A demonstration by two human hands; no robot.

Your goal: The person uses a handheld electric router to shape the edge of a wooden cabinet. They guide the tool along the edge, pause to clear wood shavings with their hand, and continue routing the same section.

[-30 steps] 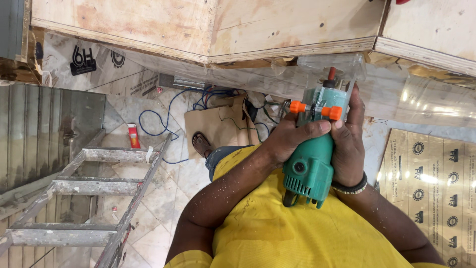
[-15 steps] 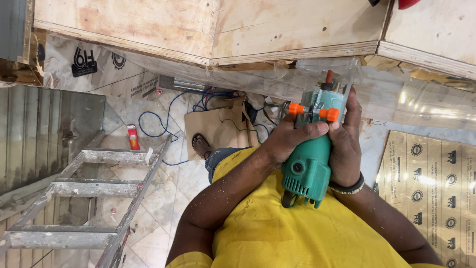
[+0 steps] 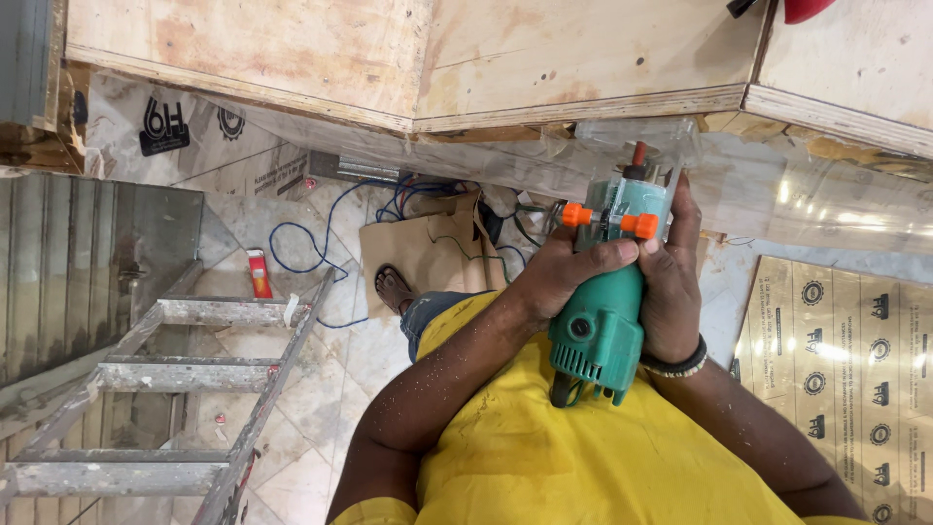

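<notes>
- Close against your yellow shirt (image 3: 544, 467), your left hand (image 3: 569, 272) and right hand (image 3: 671, 301) are both wrapped tight around the green trim router (image 3: 603, 321), held upright.
- Just beyond, its clear base (image 3: 632, 160) sits at the plywood edge (image 3: 583, 112); no cut shows, so I judge the trimming barely begun.
- Farther down left, an aluminium ladder (image 3: 194, 379), blue cable (image 3: 301, 233) and cardboard (image 3: 428, 253) crowd the tiled floor (image 3: 350, 350).
</notes>
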